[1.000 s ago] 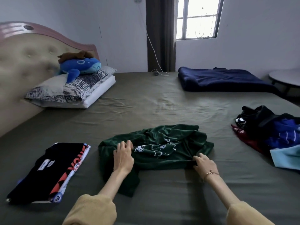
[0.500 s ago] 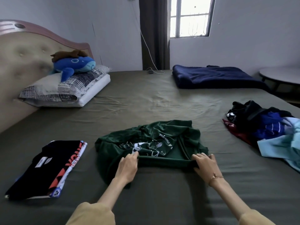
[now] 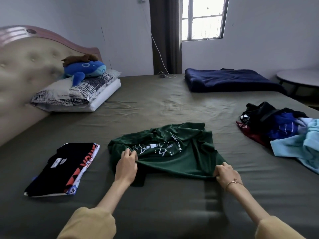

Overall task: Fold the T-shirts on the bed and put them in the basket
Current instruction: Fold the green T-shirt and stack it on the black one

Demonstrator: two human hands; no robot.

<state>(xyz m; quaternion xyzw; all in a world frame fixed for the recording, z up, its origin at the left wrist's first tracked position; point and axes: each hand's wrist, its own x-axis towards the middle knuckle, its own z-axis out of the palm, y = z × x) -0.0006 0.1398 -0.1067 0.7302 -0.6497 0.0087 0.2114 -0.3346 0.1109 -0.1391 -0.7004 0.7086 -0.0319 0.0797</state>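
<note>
Both hands, left hand (image 3: 126, 163) and right hand (image 3: 224, 173), pinch the near hem of the crumpled dark green printed T-shirt (image 3: 172, 149); uneven pull risks trapped creases; a skewed fold likely.

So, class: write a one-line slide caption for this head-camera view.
Both hands, left and right, grip a crumpled green T-shirt on the bed, between a folded stack and an unfolded pile.

The olive-sheeted bed (image 3: 155, 104) carries a green T-shirt (image 3: 172, 152), folded black shirts (image 3: 57, 169), an unfolded clothes heap (image 3: 279, 128), pillows (image 3: 76, 94), and what looks like a navy blanket (image 3: 229, 80).
</note>
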